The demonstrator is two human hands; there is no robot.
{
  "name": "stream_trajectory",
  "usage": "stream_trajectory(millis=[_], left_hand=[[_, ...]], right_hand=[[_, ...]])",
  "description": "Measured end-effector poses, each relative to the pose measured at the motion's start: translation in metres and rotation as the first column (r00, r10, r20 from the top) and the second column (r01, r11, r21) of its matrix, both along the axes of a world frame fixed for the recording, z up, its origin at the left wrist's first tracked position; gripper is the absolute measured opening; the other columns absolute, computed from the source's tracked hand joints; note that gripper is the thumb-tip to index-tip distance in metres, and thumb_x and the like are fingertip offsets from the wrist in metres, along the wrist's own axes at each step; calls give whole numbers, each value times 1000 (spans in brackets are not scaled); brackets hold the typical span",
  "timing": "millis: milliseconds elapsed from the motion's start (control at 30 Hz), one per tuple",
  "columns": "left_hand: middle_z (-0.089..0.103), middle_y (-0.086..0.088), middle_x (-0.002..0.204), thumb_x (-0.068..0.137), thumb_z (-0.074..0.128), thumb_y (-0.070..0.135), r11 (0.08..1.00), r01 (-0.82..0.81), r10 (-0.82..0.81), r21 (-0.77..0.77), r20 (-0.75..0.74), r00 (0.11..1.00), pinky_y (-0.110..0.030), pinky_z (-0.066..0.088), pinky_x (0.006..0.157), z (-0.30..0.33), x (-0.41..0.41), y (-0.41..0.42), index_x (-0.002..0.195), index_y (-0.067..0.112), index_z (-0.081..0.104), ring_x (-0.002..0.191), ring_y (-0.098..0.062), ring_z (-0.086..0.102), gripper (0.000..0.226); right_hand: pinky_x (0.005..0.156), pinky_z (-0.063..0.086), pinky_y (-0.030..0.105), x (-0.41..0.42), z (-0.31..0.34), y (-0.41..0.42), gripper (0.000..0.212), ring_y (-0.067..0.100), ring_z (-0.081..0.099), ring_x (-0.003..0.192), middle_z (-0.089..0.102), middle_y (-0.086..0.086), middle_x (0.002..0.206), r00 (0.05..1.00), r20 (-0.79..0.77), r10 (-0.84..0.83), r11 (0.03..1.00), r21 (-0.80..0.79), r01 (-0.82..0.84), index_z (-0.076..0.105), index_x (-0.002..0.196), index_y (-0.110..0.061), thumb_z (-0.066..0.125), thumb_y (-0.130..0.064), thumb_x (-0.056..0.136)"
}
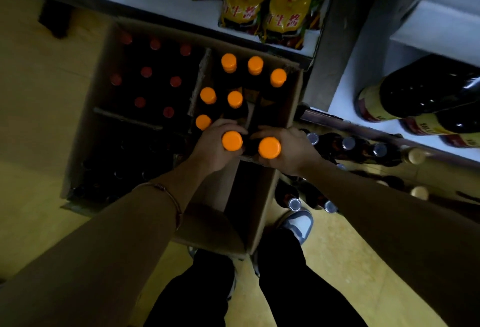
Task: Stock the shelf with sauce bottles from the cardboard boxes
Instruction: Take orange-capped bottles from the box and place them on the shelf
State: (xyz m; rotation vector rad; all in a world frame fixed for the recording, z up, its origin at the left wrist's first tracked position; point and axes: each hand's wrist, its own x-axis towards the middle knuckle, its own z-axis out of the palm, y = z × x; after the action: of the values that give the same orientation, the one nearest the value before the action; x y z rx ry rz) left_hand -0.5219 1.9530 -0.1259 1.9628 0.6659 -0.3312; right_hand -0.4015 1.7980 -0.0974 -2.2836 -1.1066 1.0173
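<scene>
A cardboard box stands on the floor below me with several dark sauce bottles with orange caps upright in it. My left hand grips the neck of one orange-capped bottle over the box's near edge. My right hand grips a second orange-capped bottle beside it. Both bottles are upright and close together. Their dark bodies are mostly hidden by my hands.
A second box to the left holds red-capped bottles. A white shelf above carries yellow sauce pouches. At right, a lower shelf holds large dark bottles; silver-capped bottles stand on the floor by my shoe.
</scene>
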Motion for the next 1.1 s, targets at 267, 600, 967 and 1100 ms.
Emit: stream_trajectory(millis=[267, 600, 967, 1100], left_hand=[[53, -3, 135, 84, 73, 15, 997, -44, 40, 68, 57, 998, 2, 27, 89, 103, 7, -5, 113, 15, 65, 129, -15, 45, 30], [63, -3, 128, 79, 77, 13, 986, 127, -148, 111, 210, 966, -22, 46, 99, 288, 0, 0, 104, 18, 68, 117, -6, 55, 27], [74, 6, 100, 77, 79, 27, 907, 352, -419, 231, 416, 807, -23, 55, 84, 531, 9, -23, 87, 20, 76, 93, 1, 67, 12], [75, 2, 92, 79, 78, 18, 930, 307, -364, 200, 591, 719, -33, 57, 83, 602, 11, -37, 80, 20, 76, 86, -4, 70, 2]], right_hand=[[82, 46, 27, 16, 92, -13, 35, 16, 65, 97, 74, 1, 101, 957, -25, -288, 953, 94, 289, 72, 108, -20, 77, -38, 78], [71, 53, 37, 22, 284, -56, 40, 18, 64, 69, 70, 3, 72, 928, 112, -356, 932, 119, 343, 70, 78, -15, 75, -55, 72], [73, 58, 43, -40, 539, -94, 57, 18, 70, 78, 74, 4, 79, 790, 102, -604, 774, 311, 551, 75, 82, -12, 70, -62, 54], [75, 58, 47, -64, 626, -111, 43, 24, 70, 79, 74, 12, 81, 701, 144, -698, 681, 437, 588, 72, 81, -1, 80, -39, 62]])
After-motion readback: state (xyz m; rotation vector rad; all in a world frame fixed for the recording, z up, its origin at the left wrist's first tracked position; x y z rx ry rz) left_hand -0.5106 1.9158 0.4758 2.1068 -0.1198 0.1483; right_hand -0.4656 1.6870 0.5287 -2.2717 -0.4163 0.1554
